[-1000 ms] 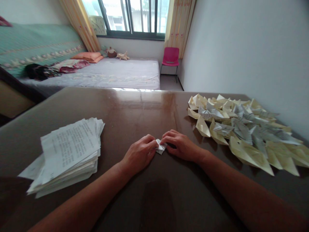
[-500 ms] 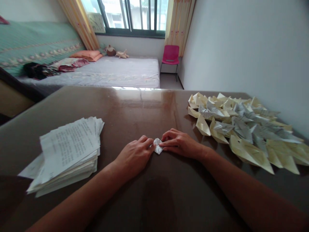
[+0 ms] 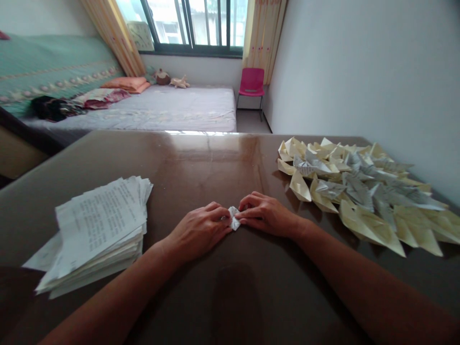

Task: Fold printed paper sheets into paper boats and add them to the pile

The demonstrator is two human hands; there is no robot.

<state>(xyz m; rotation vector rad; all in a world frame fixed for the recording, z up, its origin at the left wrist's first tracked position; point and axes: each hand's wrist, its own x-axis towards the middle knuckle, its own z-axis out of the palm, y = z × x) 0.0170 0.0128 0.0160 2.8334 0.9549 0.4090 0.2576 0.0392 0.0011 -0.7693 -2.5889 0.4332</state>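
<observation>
A bed (image 3: 194, 105) and pink chair (image 3: 252, 81) stand near a bright window (image 3: 208, 24).

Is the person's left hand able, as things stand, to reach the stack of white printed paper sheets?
Probably yes: the stack lies to the left of the left hand on the same glossy brown table, with nothing visible between them, though the hand is touching the small folded white paper.

The place was a home, evidently a bedroom. At the far left stood a wide bed (image 3: 187, 103) with a pale sheet, orange bedding (image 3: 125, 83), a light-coloured soft toy (image 3: 179, 82) and rumpled cloth (image 3: 104, 97). Yellow curtains (image 3: 264, 43) hung beside the far window (image 3: 208, 24), near a pink chair (image 3: 252, 81); a glossy brown table (image 3: 187, 163) filled the near side.
</observation>
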